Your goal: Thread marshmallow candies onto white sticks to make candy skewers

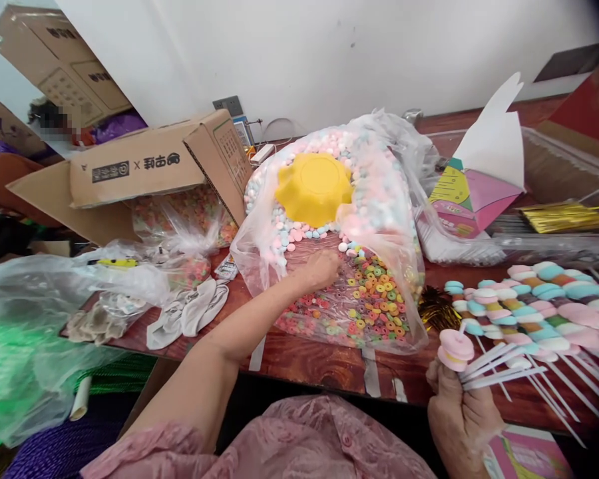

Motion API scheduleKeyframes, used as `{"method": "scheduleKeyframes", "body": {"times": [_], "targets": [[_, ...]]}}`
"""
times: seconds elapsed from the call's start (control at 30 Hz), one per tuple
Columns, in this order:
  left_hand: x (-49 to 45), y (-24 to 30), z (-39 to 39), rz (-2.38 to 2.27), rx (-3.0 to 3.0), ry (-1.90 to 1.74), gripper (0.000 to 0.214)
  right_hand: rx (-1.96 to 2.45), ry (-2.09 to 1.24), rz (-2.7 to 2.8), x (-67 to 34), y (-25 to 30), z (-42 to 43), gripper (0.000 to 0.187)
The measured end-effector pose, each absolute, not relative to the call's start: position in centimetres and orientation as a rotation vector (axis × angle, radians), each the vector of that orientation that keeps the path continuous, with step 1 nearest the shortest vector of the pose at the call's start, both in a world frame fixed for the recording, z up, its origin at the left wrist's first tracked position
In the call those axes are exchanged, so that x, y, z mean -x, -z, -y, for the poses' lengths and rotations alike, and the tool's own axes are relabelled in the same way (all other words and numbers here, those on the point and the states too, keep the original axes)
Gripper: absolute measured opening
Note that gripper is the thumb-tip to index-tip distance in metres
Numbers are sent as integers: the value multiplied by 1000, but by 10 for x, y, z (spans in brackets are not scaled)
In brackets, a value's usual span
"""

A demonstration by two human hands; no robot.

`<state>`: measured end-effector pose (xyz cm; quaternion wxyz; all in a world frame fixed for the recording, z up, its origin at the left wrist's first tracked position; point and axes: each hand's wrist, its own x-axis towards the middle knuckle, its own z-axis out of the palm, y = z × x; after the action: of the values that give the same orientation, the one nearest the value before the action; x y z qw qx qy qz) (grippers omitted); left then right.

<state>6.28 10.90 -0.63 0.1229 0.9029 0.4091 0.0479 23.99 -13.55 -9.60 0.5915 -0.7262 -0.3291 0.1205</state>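
Observation:
My left hand [324, 267] reaches into an open clear plastic bag, its fingers curled downward and their tips hidden, beside loose fruit-coloured gummy rings [379, 293]. Just beyond it lie pink, white and blue marshmallows [299, 233], with an upturned yellow scalloped bowl [314, 186] among them. Low on the right, my right hand [459, 409] is closed round a bunch of white sticks [494, 366] and a candy skewer [456, 349] that carries pink marshmallows with a yellowish layer between. Past that hand, finished-looking candy skewers [539, 306] lie in a pile on the table.
A cardboard box [150, 159] with bagged gummies stands at the left. Light cloth gloves [190, 313] and a yellow cutter [114, 263] lie near it. Behind the skewers is a clear plastic bin [554, 249] with gold ties [562, 217] and a pink printed packet [472, 196].

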Motion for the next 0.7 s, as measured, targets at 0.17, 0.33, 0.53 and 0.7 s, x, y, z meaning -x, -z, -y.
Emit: {"method": "scheduleKeyframes", "body": {"times": [0.17, 0.33, 0.53, 0.7], "targets": [[-51, 22, -102, -1124, -2527, -407, 23, 1789, -188, 791, -244, 100, 135, 54], [-46, 21, -109, -1142, -2387, -450, 24, 1896, -123, 899, -244, 91, 135, 58], [-70, 19, -116, -1058, -2434, -335, 19, 1884, -118, 955, -243, 84, 137, 49], [-71, 25, -109, -1074, -2541, -285, 19, 1838, -166, 954, -245, 88, 138, 47]]}}
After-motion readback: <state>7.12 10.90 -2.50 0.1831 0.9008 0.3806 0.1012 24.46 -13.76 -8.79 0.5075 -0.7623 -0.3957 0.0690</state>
